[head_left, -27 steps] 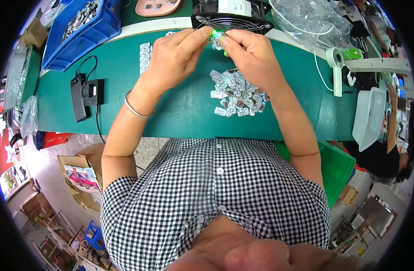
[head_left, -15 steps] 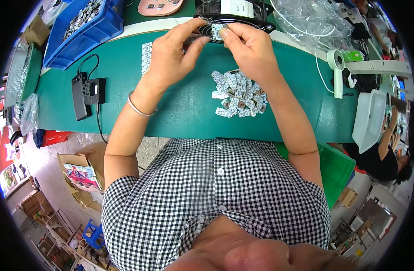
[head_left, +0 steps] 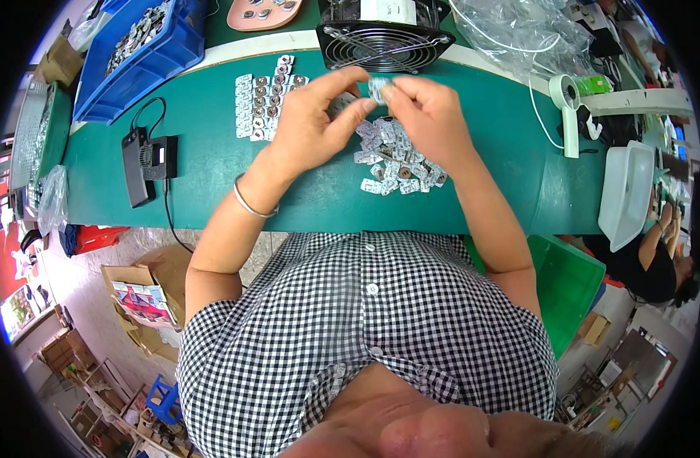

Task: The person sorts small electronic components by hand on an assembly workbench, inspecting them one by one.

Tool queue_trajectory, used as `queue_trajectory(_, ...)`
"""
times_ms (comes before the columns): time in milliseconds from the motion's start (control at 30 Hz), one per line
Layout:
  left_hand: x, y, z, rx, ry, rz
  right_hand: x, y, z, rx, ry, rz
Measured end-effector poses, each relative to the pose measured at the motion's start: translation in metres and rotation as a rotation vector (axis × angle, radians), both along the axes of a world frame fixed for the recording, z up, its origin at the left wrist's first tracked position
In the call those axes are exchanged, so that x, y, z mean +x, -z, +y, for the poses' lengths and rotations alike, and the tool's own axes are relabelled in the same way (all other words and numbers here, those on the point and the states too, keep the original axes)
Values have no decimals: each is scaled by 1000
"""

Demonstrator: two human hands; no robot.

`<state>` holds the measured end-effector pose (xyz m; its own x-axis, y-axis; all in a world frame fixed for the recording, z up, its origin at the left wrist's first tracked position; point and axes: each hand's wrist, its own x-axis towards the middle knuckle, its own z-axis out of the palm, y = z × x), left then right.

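My right hand pinches a small white circuit board between thumb and fingertips. My left hand, a silvery bangle on its wrist, is curved beside the board, thumb and forefinger apart; whether they touch its edge is unclear. Under and in front of my right hand lies a heap of similar small boards, a few bearing round brown parts. Left of my left hand, more boards stand in neat rows; some show round brown discs. My left hand covers part of those rows.
A black fan with a wire guard stands behind my hands. Beyond the rows are a blue bin of small parts and a pink tray. A black power adapter lies left; a white handheld fan and white tub sit right.
Both hands have come nearer to me from in front of the fan, the board still in my right hand. The fan guard and more of the rows now show.
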<state>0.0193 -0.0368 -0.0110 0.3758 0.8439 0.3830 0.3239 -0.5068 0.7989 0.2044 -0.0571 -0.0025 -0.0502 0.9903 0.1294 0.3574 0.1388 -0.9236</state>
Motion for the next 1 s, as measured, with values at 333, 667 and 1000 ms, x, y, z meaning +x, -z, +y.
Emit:
queue_trajectory(333,14,5,-9,-153,277,137,34,5,-43,48,21,-189)
queue_trajectory(667,4,-16,-7,-152,323,140,16,-2,-35,88,-130,-75)
queue_trajectory(1000,5,-16,-4,-138,372,151,10,-3,-29,-50,-263,-14)
